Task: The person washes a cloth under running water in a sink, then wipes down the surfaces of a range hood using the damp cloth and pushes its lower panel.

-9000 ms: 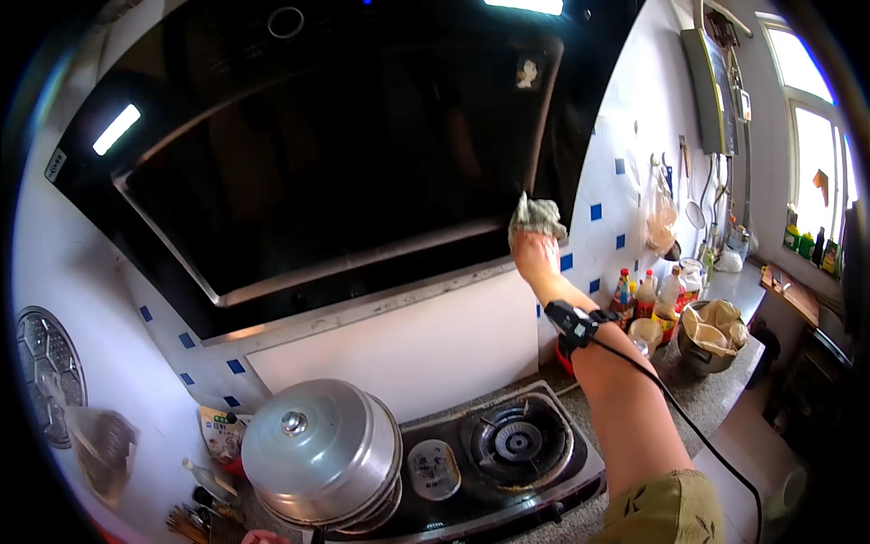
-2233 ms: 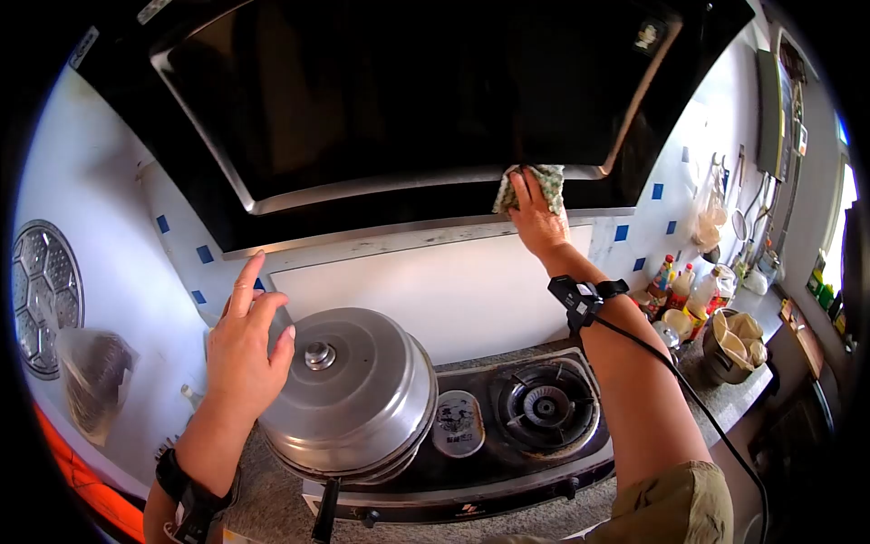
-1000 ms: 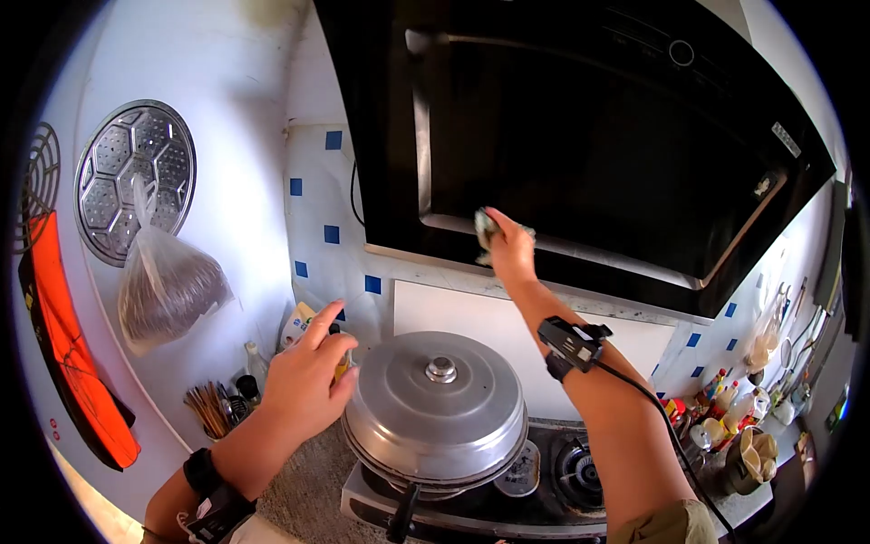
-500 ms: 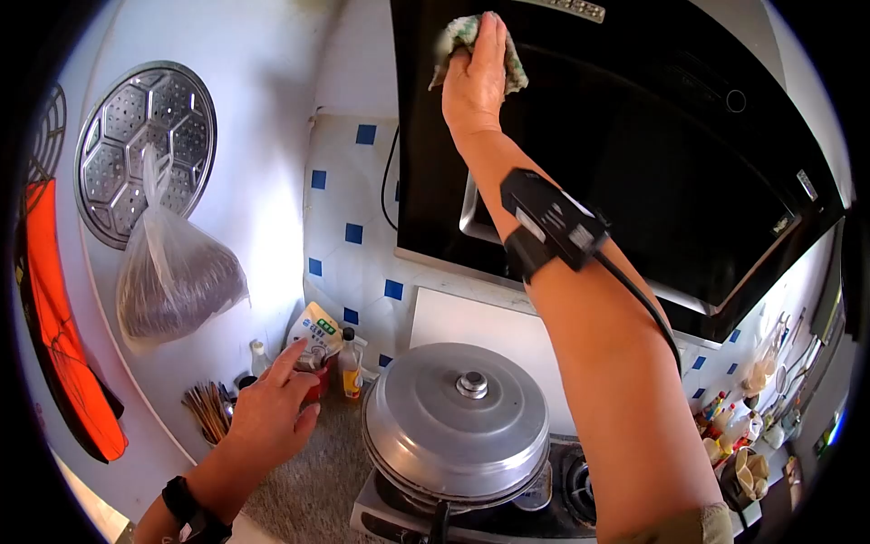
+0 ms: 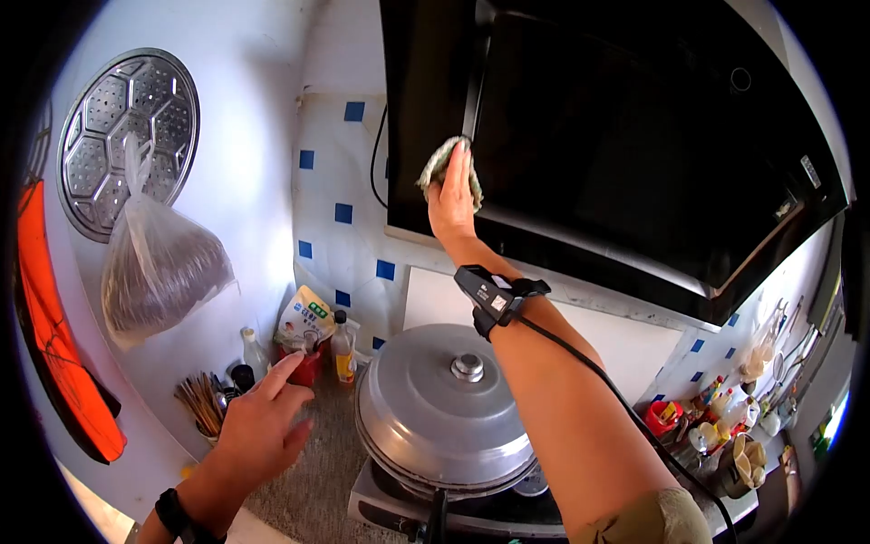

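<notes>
My right hand (image 5: 453, 201) presses a crumpled, light patterned cloth (image 5: 439, 163) against the lower left of the black range hood (image 5: 580, 136). Its fingers point upward over the cloth. A strapped black device sits on that wrist. Low on the left, my left hand (image 5: 265, 424) hovers over the counter with its fingers apart and nothing in them. Close by are a bunch of chopsticks (image 5: 199, 403) in a holder, a red container (image 5: 304, 364) and a sauce bottle (image 5: 343, 349). Below the hood, a large lidded aluminium pot (image 5: 444, 408) stands on the gas stove (image 5: 385, 503).
On the left wall hang a perforated metal steamer plate (image 5: 127, 145), a tied plastic bag (image 5: 163, 272) and an orange item (image 5: 68, 344). A white and yellow pouch (image 5: 306, 313) leans by the tiles. Several bottles and a red tub (image 5: 663, 417) stand at the right.
My right hand has slid the cloth down the hood, from near its top to the lower left. The view has shifted slightly. My left hand stays low, fingers apart.
</notes>
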A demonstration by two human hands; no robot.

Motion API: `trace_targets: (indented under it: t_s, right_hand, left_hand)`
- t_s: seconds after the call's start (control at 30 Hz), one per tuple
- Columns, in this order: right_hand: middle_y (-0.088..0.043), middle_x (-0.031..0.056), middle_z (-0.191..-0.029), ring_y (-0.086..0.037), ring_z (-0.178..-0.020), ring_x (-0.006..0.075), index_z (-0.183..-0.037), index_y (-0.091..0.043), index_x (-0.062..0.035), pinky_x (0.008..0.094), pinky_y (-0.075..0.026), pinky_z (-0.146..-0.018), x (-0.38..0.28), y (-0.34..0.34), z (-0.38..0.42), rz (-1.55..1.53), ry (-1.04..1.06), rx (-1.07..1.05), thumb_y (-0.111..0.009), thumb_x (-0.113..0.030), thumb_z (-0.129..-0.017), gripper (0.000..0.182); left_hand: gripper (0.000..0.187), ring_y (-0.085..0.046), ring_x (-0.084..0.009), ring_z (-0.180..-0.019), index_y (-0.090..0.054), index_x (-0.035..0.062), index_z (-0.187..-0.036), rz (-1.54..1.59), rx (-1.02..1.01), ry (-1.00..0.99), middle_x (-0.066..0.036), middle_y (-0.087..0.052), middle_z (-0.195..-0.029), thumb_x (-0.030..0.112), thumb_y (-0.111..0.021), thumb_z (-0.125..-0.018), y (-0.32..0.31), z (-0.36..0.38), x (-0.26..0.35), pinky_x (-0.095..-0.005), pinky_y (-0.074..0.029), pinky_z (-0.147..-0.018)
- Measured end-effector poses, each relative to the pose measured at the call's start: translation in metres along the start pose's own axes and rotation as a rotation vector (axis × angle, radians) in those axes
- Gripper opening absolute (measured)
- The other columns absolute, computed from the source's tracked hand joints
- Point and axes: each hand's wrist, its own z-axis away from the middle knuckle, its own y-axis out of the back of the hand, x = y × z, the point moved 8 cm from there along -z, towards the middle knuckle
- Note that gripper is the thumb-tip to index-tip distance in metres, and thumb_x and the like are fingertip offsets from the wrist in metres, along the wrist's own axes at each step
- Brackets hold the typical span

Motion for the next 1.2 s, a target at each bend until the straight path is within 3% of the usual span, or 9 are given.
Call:
trace_targets:
  t_s: [0.27,0.33,0.37,0.5,0.6,0.7,0.87,0.9,1.2]
  right_hand:
    - [-0.032,0.0212,-0.133,-0.038,-0.121,0.0314,-0.135,-0.018,0.0025,0.0342,-0.031,-0.1,0.024,-0.004,0.046,0.304,-0.106,-0.207,-0.044,0.001,-0.079,0.062]
    - [-0.04,0.0179,-0.127,-0.042,-0.117,0.0265,-0.133,-0.025,0.0015,0.0331,-0.03,-0.101,0.018,-0.002,0.052,0.509,0.039,-0.324,-0.045,-0.005,-0.081,0.056]
    - [-0.045,0.014,-0.122,-0.043,-0.114,0.027,-0.125,-0.036,-0.0005,0.0354,-0.03,-0.099,0.014,0.007,0.053,0.473,0.08,-0.241,-0.047,-0.001,-0.077,0.049]
    - [-0.048,0.0089,-0.118,-0.045,-0.11,0.0257,-0.112,-0.046,-0.0068,0.0399,-0.033,-0.094,0.021,0.028,0.059,0.55,0.205,-0.311,-0.05,-0.006,-0.075,0.037]
    - [-0.05,0.0063,-0.108,-0.046,-0.104,0.0231,-0.105,-0.049,-0.0092,0.0379,-0.034,-0.091,0.021,0.053,0.062,0.59,0.27,-0.294,-0.05,-0.01,-0.075,0.03]
    - [-0.047,0.0074,-0.112,-0.043,-0.108,0.0256,-0.104,-0.049,-0.0086,0.0422,-0.033,-0.09,0.032,0.077,0.069,0.601,0.315,-0.274,-0.05,-0.009,-0.074,0.03]
    - [-0.048,0.008,-0.113,-0.043,-0.109,0.0254,-0.098,-0.053,-0.0081,0.0408,-0.033,-0.092,0.054,0.134,0.072,0.589,0.299,-0.33,-0.051,-0.008,-0.073,0.026]
    - [-0.047,0.0088,-0.115,-0.042,-0.111,0.0261,-0.099,-0.054,-0.0078,0.041,-0.032,-0.093,0.06,0.146,0.074,0.592,0.277,-0.352,-0.052,-0.006,-0.073,0.026]
    - [-0.042,0.0074,-0.12,-0.038,-0.115,0.025,-0.097,-0.056,-0.0098,0.0403,-0.03,-0.097,0.119,0.272,0.093,0.769,0.156,-0.387,-0.054,-0.003,-0.072,0.026]
  left_hand:
    - [0.027,-0.059,-0.0329,-0.085,-0.055,0.0054,-0.093,0.064,-0.039,0.012,-0.016,-0.046,-0.122,0.007,-0.065,-0.068,-0.015,0.001,0.007,-0.038,-0.049,-0.071]
    - [0.027,-0.059,-0.0325,-0.085,-0.055,0.0064,-0.093,0.072,0.03,-0.054,-0.015,-0.049,-0.119,0.007,-0.065,-0.068,-0.014,0.002,0.011,-0.0372,-0.049,-0.07]
    - [0.027,-0.059,-0.0325,-0.085,-0.055,0.0064,-0.093,0.069,0.027,-0.055,-0.015,-0.049,-0.119,0.007,-0.065,-0.068,-0.015,0.002,0.012,-0.0372,-0.049,-0.07]
    - [0.026,-0.059,-0.032,-0.088,-0.055,0.007,-0.094,0.084,-0.006,-0.049,-0.013,-0.051,-0.116,0.008,-0.064,-0.07,-0.017,0.004,0.02,-0.0365,-0.049,-0.071]
    - [0.025,-0.058,-0.031,-0.09,-0.054,0.0077,-0.095,0.084,-0.05,-0.04,-0.012,-0.052,-0.116,0.012,-0.063,-0.072,-0.021,0.004,0.023,-0.0362,-0.049,-0.072]
    - [0.025,-0.058,-0.0292,-0.092,-0.054,0.0086,-0.096,0.065,-0.042,-0.082,-0.01,-0.053,-0.115,0.014,-0.062,-0.073,-0.02,-0.001,0.036,-0.0361,-0.049,-0.072]
    - [0.024,-0.06,-0.027,-0.083,-0.056,0.0091,-0.096,0.083,-0.004,-0.148,-0.008,-0.053,-0.115,0.015,-0.061,-0.074,-0.012,-0.013,0.074,-0.0345,-0.049,-0.068]
    - [0.025,-0.058,-0.0268,-0.09,-0.055,0.0096,-0.097,0.087,-0.058,-0.095,-0.008,-0.053,-0.115,0.014,-0.061,-0.073,-0.01,-0.015,0.081,-0.0346,-0.049,-0.069]
    - [0.022,-0.059,-0.0265,-0.087,-0.056,0.0097,-0.094,0.105,0.016,-0.205,-0.006,-0.054,-0.111,0.014,-0.061,-0.073,-0.008,-0.029,0.143,-0.036,-0.049,-0.07]
